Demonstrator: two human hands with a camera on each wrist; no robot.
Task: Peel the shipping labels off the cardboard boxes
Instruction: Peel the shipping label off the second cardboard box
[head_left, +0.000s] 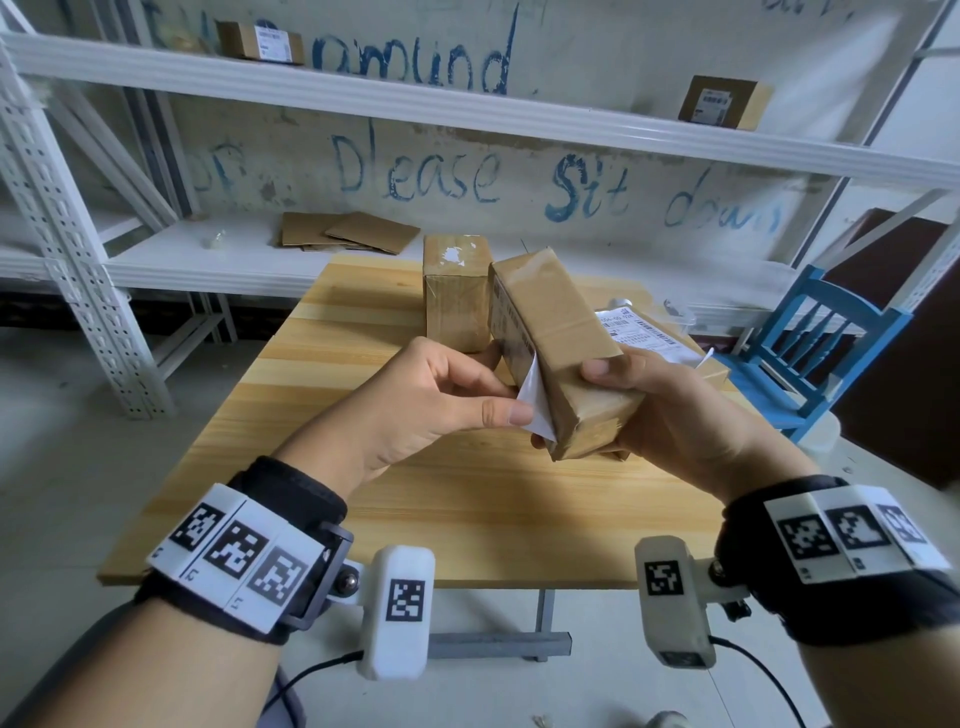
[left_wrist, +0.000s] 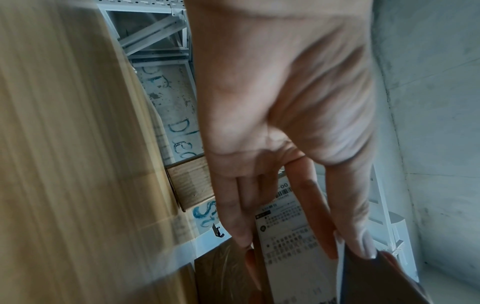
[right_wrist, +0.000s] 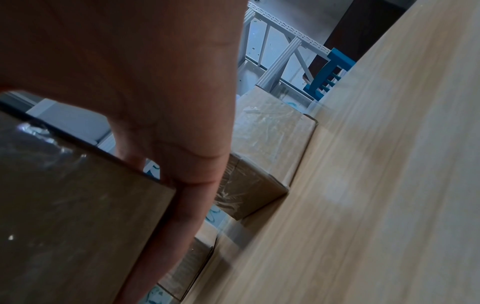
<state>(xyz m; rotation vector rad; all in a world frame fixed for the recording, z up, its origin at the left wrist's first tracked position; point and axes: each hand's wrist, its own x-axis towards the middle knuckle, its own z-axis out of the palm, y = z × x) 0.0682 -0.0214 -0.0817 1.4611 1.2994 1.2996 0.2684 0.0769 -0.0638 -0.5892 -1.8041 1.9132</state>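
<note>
Above the wooden table (head_left: 415, 499) my right hand (head_left: 670, 410) grips a taped cardboard box (head_left: 561, 343), tilted on edge, its thumb on top and fingers underneath. A white shipping label (head_left: 535, 402) sticks to the box's left face, its near corner lifted away. My left hand (head_left: 431, 400) pinches that loose corner between thumb and forefinger. In the left wrist view the printed label (left_wrist: 285, 232) runs under my left fingers (left_wrist: 239, 218). In the right wrist view my right hand's fingers (right_wrist: 166, 185) wrap the held box (right_wrist: 72, 205).
An upright box (head_left: 454, 296) with torn label residue stands at the table's far side. A flat box with a shipping label (head_left: 644, 335) lies behind my right hand. A blue chair (head_left: 815, 343) stands at the right. White shelving (head_left: 218, 260) behind holds flattened cardboard (head_left: 348, 231) and labelled boxes.
</note>
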